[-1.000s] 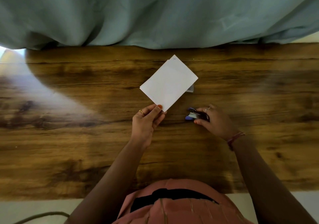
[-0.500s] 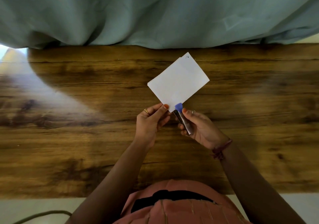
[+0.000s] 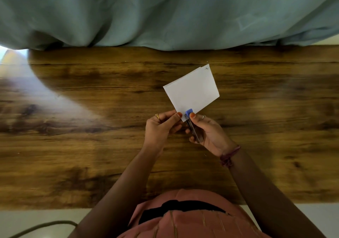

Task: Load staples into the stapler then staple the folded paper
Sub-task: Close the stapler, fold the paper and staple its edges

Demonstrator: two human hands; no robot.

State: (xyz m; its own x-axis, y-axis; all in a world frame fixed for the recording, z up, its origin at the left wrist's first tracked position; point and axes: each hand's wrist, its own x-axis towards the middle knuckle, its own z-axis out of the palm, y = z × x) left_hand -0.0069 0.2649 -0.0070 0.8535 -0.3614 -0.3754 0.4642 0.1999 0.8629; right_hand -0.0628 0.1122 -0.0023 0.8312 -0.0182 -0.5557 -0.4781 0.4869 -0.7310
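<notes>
A folded white paper (image 3: 192, 90) is held up above the wooden table (image 3: 91, 146), tilted, with a small staple mark at its far corner. My left hand (image 3: 162, 127) pinches the paper's near corner between thumb and fingers. My right hand (image 3: 205, 133) grips a small stapler (image 3: 191, 124) with a blue tip and a metal body. The stapler's jaw sits over the paper's near edge, just right of my left thumb, and my right thumb presses beside the blue tip.
A grey-green curtain (image 3: 165, 14) hangs along the table's far edge. A bright patch of light falls across the table's left side. A cable (image 3: 42, 225) lies on the floor at the lower left. My pink garment fills the bottom middle.
My right hand picked the stapler up from the table and brought it to the paper's near edge. The paper shifted right and turned a little.
</notes>
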